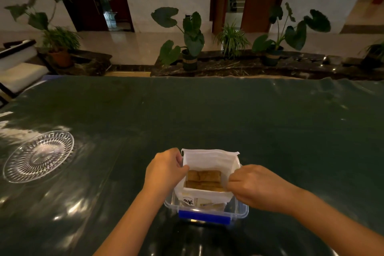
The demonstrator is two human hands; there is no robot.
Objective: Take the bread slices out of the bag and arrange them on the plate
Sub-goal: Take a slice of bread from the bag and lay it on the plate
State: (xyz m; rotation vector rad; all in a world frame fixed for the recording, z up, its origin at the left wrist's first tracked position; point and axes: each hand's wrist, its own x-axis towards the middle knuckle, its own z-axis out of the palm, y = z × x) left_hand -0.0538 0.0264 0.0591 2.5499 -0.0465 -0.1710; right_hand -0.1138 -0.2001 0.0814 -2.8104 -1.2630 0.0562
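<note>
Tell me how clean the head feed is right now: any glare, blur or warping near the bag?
Head view: dim room, with glare streaks on the shiny table cover around the glass plate. Wide-angle warping bows the table's far edge. The bag, bread slices and both hands, left and right, look reasonably sharp.

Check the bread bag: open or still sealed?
Open. Both hands, left and right, pull the white bag's mouth apart, and the tops of the bread slices show inside it.
</note>
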